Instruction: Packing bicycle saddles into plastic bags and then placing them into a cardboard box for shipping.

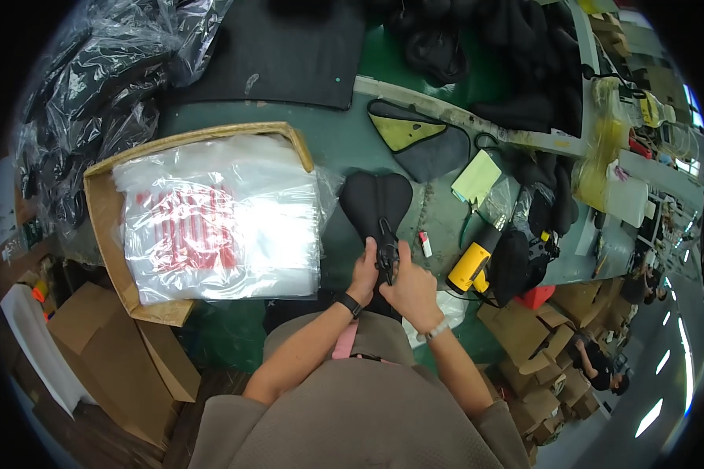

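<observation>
A black bicycle saddle (376, 200) lies on the green workbench in front of me, its wide end away from me. My left hand (364, 273) is closed around the side of its narrow nose. My right hand (412, 291) is closed at the other side, against a small black tool-like piece (386, 248) with a pointed end that lies over the nose. Its exact kind is unclear, and the fingers hide part of it. A small red and white object (424, 244) lies right of the saddle, and a yellow heat gun (469, 268) rests farther right.
An open cardboard box (102, 211) of clear plastic bags (219, 219) with red print stands at left. A grey and yellow-green pouch (418, 141), a yellow pad (477, 178) and black wrapped items (524, 258) lie right. Cardboard boxes (125, 352) flank the bench.
</observation>
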The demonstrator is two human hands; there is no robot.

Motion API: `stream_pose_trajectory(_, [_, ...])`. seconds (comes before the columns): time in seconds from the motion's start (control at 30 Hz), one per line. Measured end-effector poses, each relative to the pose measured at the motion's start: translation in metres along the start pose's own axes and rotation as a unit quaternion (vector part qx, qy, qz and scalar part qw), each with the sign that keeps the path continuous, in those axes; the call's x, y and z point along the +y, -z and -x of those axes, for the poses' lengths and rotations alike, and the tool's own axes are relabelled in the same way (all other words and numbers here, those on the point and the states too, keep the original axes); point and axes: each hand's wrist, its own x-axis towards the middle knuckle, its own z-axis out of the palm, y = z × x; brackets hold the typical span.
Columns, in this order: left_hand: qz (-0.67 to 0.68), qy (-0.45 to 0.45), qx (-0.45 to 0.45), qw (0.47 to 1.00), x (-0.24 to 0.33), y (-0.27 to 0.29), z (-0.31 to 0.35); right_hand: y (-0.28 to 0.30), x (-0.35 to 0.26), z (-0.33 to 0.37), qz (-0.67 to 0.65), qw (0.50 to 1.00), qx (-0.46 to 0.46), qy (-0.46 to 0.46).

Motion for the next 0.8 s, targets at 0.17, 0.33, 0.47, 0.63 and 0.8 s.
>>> stream_pose_trajectory(0.17, [-0.008, 0.072, -0.063, 0.995, 0.023, -0.013, 0.016, 0.016, 0.009, -0.082, -0.018, 0.996, 0.085, -0.009])
stream_pose_trajectory(0.33, [-0.141, 0.023, -0.031, 0.989, 0.024, 0.013, 0.024, 0.048, 0.053, -0.111, -0.187, 0.972, 0.107, -0.092])
stream_pose_trajectory(0.47, [-0.297, -0.072, -0.047, 0.951, 0.047, 0.006, 0.058, -0.011, 0.089, -0.115, -0.036, 0.884, 0.464, 0.038])
stream_pose_trajectory(0.63, [-0.515, -0.141, -0.044, 0.844, 0.118, 0.001, 0.107, -0.097, 0.051, -0.03, -0.8, 0.556, -0.082, -0.209])
stream_pose_trajectory(0.8, [-0.649, -0.443, 0.155, 0.599, 0.179, 0.049, 0.077, -0.1, 0.042, -0.011, -0.725, 0.669, -0.028, -0.158])
